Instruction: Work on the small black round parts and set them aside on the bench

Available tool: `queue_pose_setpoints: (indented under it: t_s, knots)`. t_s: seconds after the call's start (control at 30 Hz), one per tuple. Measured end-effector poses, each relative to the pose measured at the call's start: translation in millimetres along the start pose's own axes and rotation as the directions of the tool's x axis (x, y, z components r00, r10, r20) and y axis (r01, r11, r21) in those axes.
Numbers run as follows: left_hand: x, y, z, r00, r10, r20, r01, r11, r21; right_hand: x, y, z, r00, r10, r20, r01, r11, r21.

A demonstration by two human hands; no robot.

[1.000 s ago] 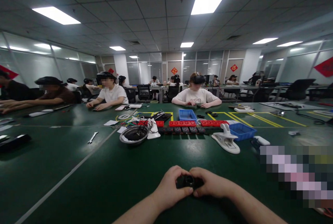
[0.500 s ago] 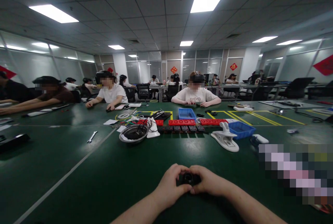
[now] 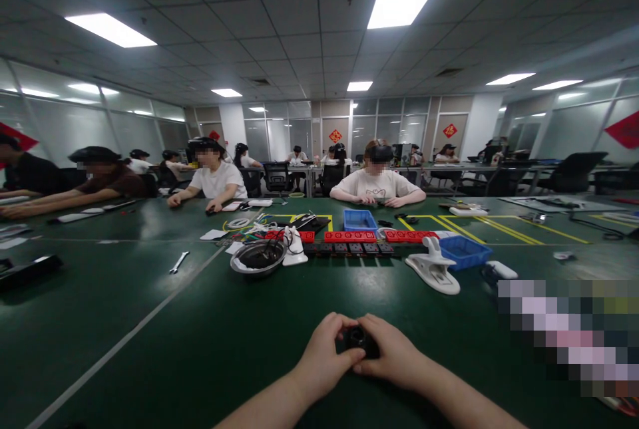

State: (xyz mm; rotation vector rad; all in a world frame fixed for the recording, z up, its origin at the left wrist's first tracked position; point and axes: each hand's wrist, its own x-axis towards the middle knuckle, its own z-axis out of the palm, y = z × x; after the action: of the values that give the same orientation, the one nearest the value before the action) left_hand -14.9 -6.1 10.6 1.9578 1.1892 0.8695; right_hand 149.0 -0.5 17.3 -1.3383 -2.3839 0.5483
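Note:
Between my two hands is a small black part with a round, ring-like face (image 3: 358, 336); its exact kind does not show. My left hand (image 3: 327, 352) grips it from the left, thumb along the near side and fingers curled over the far side. From the right, my right hand (image 3: 392, 352) is closed on the same part, with its thumb near the left thumb. The fingers hide much of the part. Both hands are low over the green table (image 3: 239, 342), close to its surface.
Beyond my hands are a metal bowl (image 3: 257, 258), a white clip stand (image 3: 433, 266), red strips (image 3: 350, 236), black blocks (image 3: 355, 249) and blue bins (image 3: 464, 253). A wrench (image 3: 179, 262) lies left. A co-worker (image 3: 378, 183) sits opposite; several others sit around the room.
My right hand has shifted slightly left, and the black part has moved a little left and up in view. The whole view has tilted slightly. Both hands keep their hold.

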Motion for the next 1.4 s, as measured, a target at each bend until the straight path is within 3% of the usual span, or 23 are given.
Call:
queue_pose_setpoints:
  t_s: [0.17, 0.43, 0.77, 1.03, 1.13, 1.23, 1.4]
  knots:
    - [0, -2, -2.9, 0.997, 0.032, 0.076, -0.029, 0.999, -0.033, -1, 8, -17, 0.978, -0.062, 0.199, 0.027, 0.984, 0.175]
    - [2, -2, -4.1, 0.993, 0.054, 0.109, -0.048, 0.997, -0.054, 0, 10, -19, 0.971, 0.001, 0.241, -0.079, 0.946, 0.313]
    - [1, -2, -2.2, 0.995, 0.009, 0.097, -0.004, 0.999, -0.053, 0, 12, -11, 0.980, 0.055, 0.191, -0.113, 0.944, 0.310]
    - [-1, 0, 6.3, 0.990, -0.097, -0.104, 0.098, 0.995, 0.007, 5, -5, 12, 0.983, 0.163, -0.081, -0.171, 0.979, -0.112]
    - [0, 0, 6.3, 0.988, -0.096, -0.119, 0.096, 0.995, 0.002, 4, -11, 13, 0.980, 0.180, -0.089, -0.193, 0.964, -0.181]
    - [0, -1, 3.3, 0.996, -0.056, -0.075, 0.054, 0.998, -0.037, 1, -10, 7, 0.986, 0.153, -0.061, -0.161, 0.975, -0.152]
    - [2, -4, -1.7, 0.999, -0.003, 0.033, 0.005, 0.998, -0.068, -1, 1, -7, 0.998, 0.023, 0.051, -0.028, 0.993, 0.115]
